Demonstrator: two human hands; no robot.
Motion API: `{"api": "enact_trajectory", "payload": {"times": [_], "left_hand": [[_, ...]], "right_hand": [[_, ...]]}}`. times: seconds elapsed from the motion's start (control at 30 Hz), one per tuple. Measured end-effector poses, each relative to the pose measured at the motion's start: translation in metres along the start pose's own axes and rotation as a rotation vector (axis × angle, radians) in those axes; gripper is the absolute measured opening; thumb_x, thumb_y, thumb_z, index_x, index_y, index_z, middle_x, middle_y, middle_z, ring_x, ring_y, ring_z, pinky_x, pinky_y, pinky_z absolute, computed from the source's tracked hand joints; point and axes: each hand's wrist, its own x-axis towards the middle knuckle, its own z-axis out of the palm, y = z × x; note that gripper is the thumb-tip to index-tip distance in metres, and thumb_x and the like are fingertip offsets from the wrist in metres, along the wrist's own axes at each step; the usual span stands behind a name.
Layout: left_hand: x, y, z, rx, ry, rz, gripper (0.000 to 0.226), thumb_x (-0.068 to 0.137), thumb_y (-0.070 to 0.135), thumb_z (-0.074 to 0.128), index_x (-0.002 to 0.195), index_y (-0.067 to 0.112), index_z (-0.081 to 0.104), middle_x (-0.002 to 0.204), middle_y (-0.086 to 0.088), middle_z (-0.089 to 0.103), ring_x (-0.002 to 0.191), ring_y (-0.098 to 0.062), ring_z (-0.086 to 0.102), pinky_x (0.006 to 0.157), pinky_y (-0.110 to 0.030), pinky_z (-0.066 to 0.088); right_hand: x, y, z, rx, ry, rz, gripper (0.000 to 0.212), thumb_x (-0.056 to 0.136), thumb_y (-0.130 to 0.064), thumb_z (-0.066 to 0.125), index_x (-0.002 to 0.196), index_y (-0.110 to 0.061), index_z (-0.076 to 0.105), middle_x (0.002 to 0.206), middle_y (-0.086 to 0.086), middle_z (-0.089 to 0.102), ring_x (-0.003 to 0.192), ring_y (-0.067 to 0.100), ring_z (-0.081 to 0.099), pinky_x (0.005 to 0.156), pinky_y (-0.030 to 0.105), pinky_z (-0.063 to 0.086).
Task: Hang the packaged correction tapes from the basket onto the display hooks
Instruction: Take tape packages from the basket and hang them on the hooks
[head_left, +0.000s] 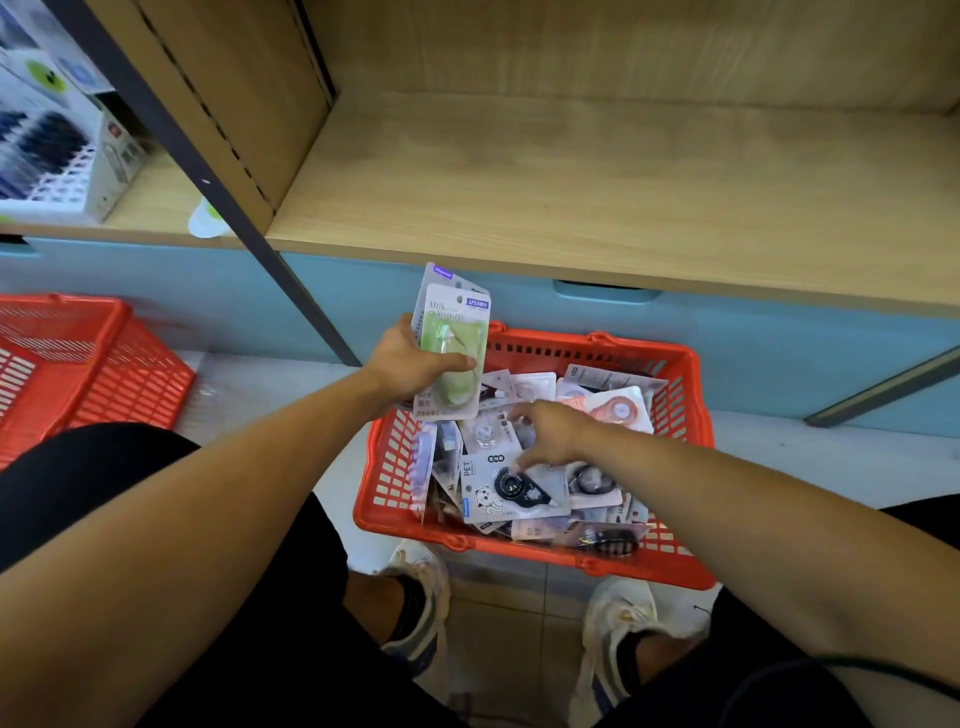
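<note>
Packs of correction tape fill the red basket on the floor, heaped loosely against every wall. Left hand grips a small stack, green pack in front, probably gathered for one trip to the hooks, which are out of view, while right hand reaches in, fingers loosely spread, touching the black cat-print pack

Tiled floor: red basket, second basket.
</note>
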Motion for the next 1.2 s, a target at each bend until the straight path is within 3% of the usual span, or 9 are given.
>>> {"api": "enact_trajectory", "payload": {"times": [0.13, 0.37, 0.5, 0.67, 0.77, 0.87, 1.03, 1.13, 1.2], "left_hand": [[0.0, 0.002, 0.004, 0.035, -0.024, -0.002, 0.069, 0.072, 0.026, 0.095, 0.129, 0.016, 0.057, 0.117, 0.001, 0.074, 0.102, -0.02, 0.073, 0.089, -0.04, 0.061], [0.002, 0.006, 0.008, 0.032, -0.029, 0.004, 0.067, 0.075, 0.022, 0.093, 0.13, 0.015, 0.055, 0.117, 0.0, 0.073, 0.103, -0.022, 0.072, 0.088, -0.04, 0.061], [0.004, 0.006, 0.009, 0.045, -0.042, -0.012, 0.071, 0.072, 0.024, 0.095, 0.13, 0.015, 0.055, 0.117, -0.001, 0.074, 0.104, -0.023, 0.074, 0.09, -0.044, 0.062], [0.004, 0.01, 0.013, 0.062, -0.031, -0.003, 0.072, 0.071, 0.026, 0.096, 0.129, 0.015, 0.055, 0.117, -0.001, 0.072, 0.104, -0.022, 0.073, 0.089, -0.043, 0.062], [0.003, 0.011, 0.015, 0.066, -0.022, -0.006, 0.073, 0.071, 0.024, 0.096, 0.13, 0.014, 0.054, 0.118, -0.002, 0.071, 0.104, -0.021, 0.072, 0.088, -0.04, 0.061], [0.005, 0.009, 0.015, 0.07, -0.023, -0.013, 0.076, 0.07, 0.025, 0.097, 0.131, 0.015, 0.054, 0.12, -0.002, 0.072, 0.102, -0.019, 0.073, 0.085, -0.037, 0.061], [0.003, 0.015, 0.019, 0.11, -0.046, -0.007, 0.06, 0.072, 0.023, 0.095, 0.12, 0.019, 0.058, 0.117, -0.002, 0.072, 0.101, -0.02, 0.072, 0.087, -0.039, 0.061], [0.001, 0.019, 0.023, 0.128, -0.081, 0.019, 0.041, 0.079, 0.013, 0.09, 0.097, 0.03, 0.058, 0.108, 0.0, 0.073, 0.094, -0.019, 0.071, 0.086, -0.037, 0.059], [0.002, 0.019, 0.024, 0.143, -0.092, 0.029, 0.042, 0.078, 0.015, 0.091, 0.099, 0.031, 0.058, 0.108, 0.001, 0.074, 0.095, -0.02, 0.073, 0.089, -0.041, 0.061]], "right_hand": [[0.005, 0.008, 0.035, -0.453, -0.065, -0.007, 0.101, 0.075, -0.051, 0.082, 0.154, -0.019, 0.028, 0.152, 0.009, 0.041, 0.136, 0.03, 0.043, 0.106, 0.042, 0.041], [0.01, 0.01, 0.04, -0.473, 0.024, -0.027, 0.098, 0.075, -0.039, 0.085, 0.152, -0.017, 0.028, 0.15, 0.011, 0.042, 0.135, 0.03, 0.045, 0.108, 0.044, 0.038], [0.012, 0.022, 0.01, -0.176, -0.08, 0.065, 0.109, 0.07, -0.031, 0.091, 0.157, -0.026, 0.025, 0.153, 0.011, 0.045, 0.134, 0.032, 0.049, 0.106, 0.039, 0.044], [0.009, 0.047, -0.037, 0.062, -0.073, 0.186, 0.107, 0.063, -0.034, 0.095, 0.152, -0.019, 0.037, 0.151, 0.002, 0.044, 0.135, 0.027, 0.047, 0.112, 0.035, 0.039], [0.007, 0.063, -0.051, 0.405, -0.105, 0.242, 0.079, 0.066, -0.021, 0.094, 0.136, -0.015, 0.058, 0.13, -0.001, 0.065, 0.117, 0.023, 0.064, 0.106, 0.04, 0.048], [0.003, 0.065, -0.065, 0.637, -0.105, 0.239, 0.044, 0.074, -0.007, 0.086, 0.114, -0.014, 0.067, 0.107, 0.007, 0.075, 0.088, 0.019, 0.073, 0.077, 0.035, 0.061], [0.005, 0.083, -0.07, -0.013, -0.042, 0.346, 0.106, 0.059, -0.019, 0.097, 0.15, -0.025, 0.042, 0.147, 0.007, 0.053, 0.131, 0.033, 0.053, 0.11, 0.048, 0.043], [0.01, 0.091, -0.054, -0.205, -0.066, 0.373, 0.113, 0.062, -0.023, 0.096, 0.155, -0.02, 0.032, 0.152, 0.008, 0.048, 0.135, 0.031, 0.05, 0.108, 0.043, 0.045], [0.015, 0.092, -0.047, -0.364, -0.021, 0.361, 0.113, 0.059, -0.035, 0.096, 0.153, -0.02, 0.034, 0.152, 0.008, 0.048, 0.136, 0.03, 0.047, 0.109, 0.044, 0.044]]}}
